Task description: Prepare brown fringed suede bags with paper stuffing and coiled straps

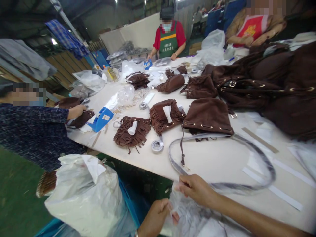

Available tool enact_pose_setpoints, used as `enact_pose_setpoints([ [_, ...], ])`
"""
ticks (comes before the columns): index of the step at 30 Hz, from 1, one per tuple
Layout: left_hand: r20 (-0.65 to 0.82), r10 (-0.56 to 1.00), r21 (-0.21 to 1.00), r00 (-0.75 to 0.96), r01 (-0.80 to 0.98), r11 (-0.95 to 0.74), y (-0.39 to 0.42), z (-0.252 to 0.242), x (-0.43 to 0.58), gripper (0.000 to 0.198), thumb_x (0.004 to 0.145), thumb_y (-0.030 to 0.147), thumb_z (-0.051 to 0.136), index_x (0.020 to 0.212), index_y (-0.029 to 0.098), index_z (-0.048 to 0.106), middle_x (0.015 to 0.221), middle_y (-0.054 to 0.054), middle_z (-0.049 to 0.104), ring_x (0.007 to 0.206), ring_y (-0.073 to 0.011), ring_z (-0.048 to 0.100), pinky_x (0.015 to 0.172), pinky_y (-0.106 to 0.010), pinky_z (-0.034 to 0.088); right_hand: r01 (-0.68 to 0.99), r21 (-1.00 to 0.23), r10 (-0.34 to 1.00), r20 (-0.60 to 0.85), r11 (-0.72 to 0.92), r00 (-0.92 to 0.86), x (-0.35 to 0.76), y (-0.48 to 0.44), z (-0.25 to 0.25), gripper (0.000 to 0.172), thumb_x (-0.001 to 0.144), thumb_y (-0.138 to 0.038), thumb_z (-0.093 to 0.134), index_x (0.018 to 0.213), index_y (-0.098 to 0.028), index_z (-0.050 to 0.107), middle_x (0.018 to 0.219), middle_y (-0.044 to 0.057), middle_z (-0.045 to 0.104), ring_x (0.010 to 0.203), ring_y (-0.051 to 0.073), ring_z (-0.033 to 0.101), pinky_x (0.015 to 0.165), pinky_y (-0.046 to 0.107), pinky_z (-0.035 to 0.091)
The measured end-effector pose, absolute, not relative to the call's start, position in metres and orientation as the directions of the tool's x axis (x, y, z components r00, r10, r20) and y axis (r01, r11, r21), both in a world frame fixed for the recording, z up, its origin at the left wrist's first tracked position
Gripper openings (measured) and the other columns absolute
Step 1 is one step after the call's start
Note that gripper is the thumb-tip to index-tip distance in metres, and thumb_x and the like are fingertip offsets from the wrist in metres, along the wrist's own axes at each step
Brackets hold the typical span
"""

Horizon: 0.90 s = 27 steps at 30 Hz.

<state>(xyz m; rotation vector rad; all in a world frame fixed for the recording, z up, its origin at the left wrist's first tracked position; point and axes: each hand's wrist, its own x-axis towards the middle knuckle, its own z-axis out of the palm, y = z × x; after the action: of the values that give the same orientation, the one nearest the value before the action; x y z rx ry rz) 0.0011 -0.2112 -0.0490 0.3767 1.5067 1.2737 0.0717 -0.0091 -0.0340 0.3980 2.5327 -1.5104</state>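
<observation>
At the near table edge my left hand is closed, pinching the edge of a crumpled clear plastic bag. My right hand is closed on the same bag, a little higher and to the right. Just beyond them, a brown handbag with gold eyelets lies on the table. Its long plastic-wrapped strap loops toward me, passing close to my right hand. Two fringed brown bags with white paper on them lie left of the handbag, near a wrapped strap coil.
A big pile of brown bags fills the table's right side. A white sack in a blue bin stands at my left. Blue tape dispensers lie on the table. Co-workers stand at the left, far side and right.
</observation>
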Motion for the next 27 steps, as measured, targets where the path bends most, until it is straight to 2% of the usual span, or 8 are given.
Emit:
enact_pose_setpoints([
  [2,-0.44,0.811,0.847,-0.385,-0.477,0.233,-0.201,-0.048,-0.002,0.047,0.073,0.06,0.067,0.089,0.016,0.067,0.085,-0.008,0.071,0.076,-0.0195,0.064,0.072,-0.03,0.047,0.288,-0.846,0.122,-0.261,0.45,-0.958,0.07,-0.014,-0.031,0.023,0.086,-0.029,0.05,0.066,-0.019,0.055,0.063,-0.002,0.065,0.058,0.013,0.058,0.054,0.022,0.031],
  [5,-0.418,0.795,0.816,-0.439,-0.566,0.117,-0.183,-0.048,-0.007,0.046,0.067,0.052,0.077,0.089,0.015,0.064,0.073,-0.005,0.068,0.06,-0.0147,0.059,0.062,-0.027,0.047,0.244,-0.858,0.125,-0.21,0.451,-0.97,0.067,-0.016,-0.023,0.016,0.083,-0.021,0.05,0.068,-0.018,0.056,0.065,-0.002,0.065,0.062,0.013,0.058,0.057,0.022,0.034],
  [9,-0.481,0.745,0.816,-0.461,-0.547,0.188,-0.172,-0.05,-0.016,0.036,0.072,0.045,0.075,0.08,0.013,0.06,0.058,-0.001,0.062,0.046,-0.0097,0.051,0.05,-0.022,0.041,0.227,-0.92,0.084,-0.211,0.32,-0.974,0.063,0.01,-0.022,0.01,0.082,-0.024,0.052,0.079,-0.018,0.06,0.069,-0.001,0.064,0.063,0.013,0.058,0.055,0.021,0.037],
  [14,-0.464,0.725,0.87,-0.509,-0.415,0.266,-0.166,-0.039,-0.035,0.031,0.08,0.043,0.067,0.076,0.014,0.057,0.07,-0.008,0.07,0.057,-0.0154,0.063,0.055,-0.024,0.044,0.465,-0.828,0.416,-0.321,0.313,-0.851,0.045,0.077,-0.044,0.031,0.088,-0.047,0.048,0.092,-0.018,0.058,0.071,0.002,0.065,0.055,0.014,0.058,0.049,0.023,0.039],
  [16,-0.454,0.721,0.88,-0.523,-0.388,0.273,-0.158,-0.034,-0.041,0.029,0.081,0.042,0.065,0.076,0.014,0.057,0.073,-0.008,0.071,0.06,-0.0165,0.065,0.057,-0.024,0.045,0.549,-0.749,0.442,-0.378,0.371,-0.814,0.032,0.089,-0.053,0.035,0.084,-0.051,0.055,0.094,-0.018,0.059,0.07,0.004,0.066,0.055,0.016,0.058,0.05,0.025,0.039],
  [21,-0.4,0.737,0.915,-0.545,-0.289,0.282,-0.136,-0.029,-0.05,0.022,0.082,0.035,0.063,0.077,0.014,0.059,0.071,-0.007,0.071,0.061,-0.0164,0.065,0.061,-0.025,0.045,0.515,-0.777,0.399,-0.37,0.362,-0.839,0.005,0.082,-0.057,0.021,0.073,-0.036,0.069,0.078,-0.018,0.06,0.073,0.005,0.066,0.071,0.019,0.062,0.059,0.025,0.042],
  [24,-0.393,0.722,0.92,-0.57,-0.235,0.315,-0.13,-0.028,-0.054,0.017,0.08,0.029,0.063,0.073,0.014,0.059,0.068,-0.006,0.07,0.061,-0.0158,0.064,0.061,-0.025,0.044,0.47,-0.874,0.292,-0.42,0.126,-0.86,0.005,0.086,-0.047,0.017,0.081,-0.034,0.061,0.085,-0.018,0.06,0.075,0.003,0.067,0.066,0.014,0.061,0.058,0.023,0.047],
  [27,-0.433,0.695,0.901,-0.574,-0.252,0.354,-0.126,-0.028,-0.058,0.014,0.078,0.025,0.064,0.071,0.015,0.057,0.065,-0.005,0.07,0.057,-0.015,0.062,0.057,-0.024,0.042,0.323,-0.887,0.167,-0.392,-0.33,-0.905,0.015,0.098,-0.035,0.025,0.081,-0.036,0.065,0.1,-0.02,0.059,0.094,0.005,0.07,0.07,0.01,0.061,0.065,0.022,0.053],
])
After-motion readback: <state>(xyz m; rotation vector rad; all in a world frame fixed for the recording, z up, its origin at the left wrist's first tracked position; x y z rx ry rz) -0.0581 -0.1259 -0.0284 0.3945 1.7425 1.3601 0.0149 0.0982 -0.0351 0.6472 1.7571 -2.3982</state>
